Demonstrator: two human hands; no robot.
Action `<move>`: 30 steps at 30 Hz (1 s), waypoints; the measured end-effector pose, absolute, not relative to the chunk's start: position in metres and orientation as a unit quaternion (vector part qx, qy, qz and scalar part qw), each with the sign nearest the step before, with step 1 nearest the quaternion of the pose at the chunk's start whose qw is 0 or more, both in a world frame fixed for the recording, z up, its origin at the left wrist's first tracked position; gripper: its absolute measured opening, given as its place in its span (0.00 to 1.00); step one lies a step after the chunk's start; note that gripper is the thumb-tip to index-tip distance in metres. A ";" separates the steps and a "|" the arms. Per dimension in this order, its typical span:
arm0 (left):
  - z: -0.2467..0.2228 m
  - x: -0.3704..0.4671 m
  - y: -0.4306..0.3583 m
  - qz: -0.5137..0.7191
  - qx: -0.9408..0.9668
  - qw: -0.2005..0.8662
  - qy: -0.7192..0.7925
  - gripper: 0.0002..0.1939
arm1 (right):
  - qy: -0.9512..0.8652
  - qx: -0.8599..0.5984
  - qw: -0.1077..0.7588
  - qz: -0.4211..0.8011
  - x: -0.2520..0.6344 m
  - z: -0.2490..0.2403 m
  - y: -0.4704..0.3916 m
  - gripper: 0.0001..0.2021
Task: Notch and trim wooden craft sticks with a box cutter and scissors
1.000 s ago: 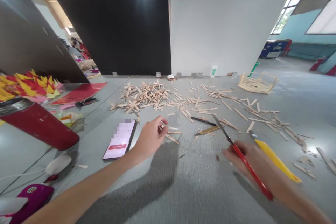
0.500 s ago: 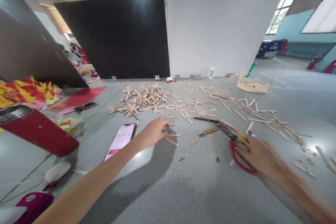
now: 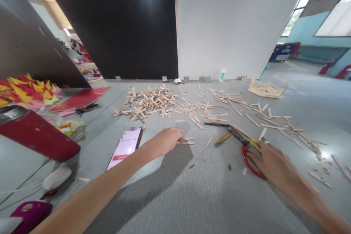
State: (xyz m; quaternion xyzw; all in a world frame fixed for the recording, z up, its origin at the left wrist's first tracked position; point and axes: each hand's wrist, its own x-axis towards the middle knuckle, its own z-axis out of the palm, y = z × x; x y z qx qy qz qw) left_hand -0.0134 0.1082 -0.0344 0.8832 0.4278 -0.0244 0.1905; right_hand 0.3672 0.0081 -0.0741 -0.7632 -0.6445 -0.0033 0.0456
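Note:
My left hand (image 3: 168,140) is closed, its fingertips pinched on a few wooden craft sticks (image 3: 189,142) whose ends stick out to the right. My right hand (image 3: 274,161) is wrapped around the handles of scissors (image 3: 248,143), one handle red and one yellow. The blades lie low over the table, pointing left and away from me. Near the blades are a black pen-like stick (image 3: 216,124) and a yellow strip (image 3: 223,138). A single short stick (image 3: 207,143) rests between my two hands.
A heap of joined craft sticks (image 3: 153,102) covers the middle back; loose sticks (image 3: 274,126) scatter rightward. A stick frame (image 3: 268,88) stands at the back right. To the left are a phone (image 3: 124,149), red flask (image 3: 41,135) and folded paper pieces (image 3: 27,89). Panels (image 3: 236,33) rise behind.
My left hand has shifted slightly right and its fingers have closed on the sticks, which have turned and come together. The scissors' handles are closer together in my right hand.

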 end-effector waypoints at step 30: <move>0.068 -0.006 0.037 0.238 0.763 0.454 0.395 0.08 | -0.648 -0.759 0.058 -0.033 0.366 -0.081 0.007 0.17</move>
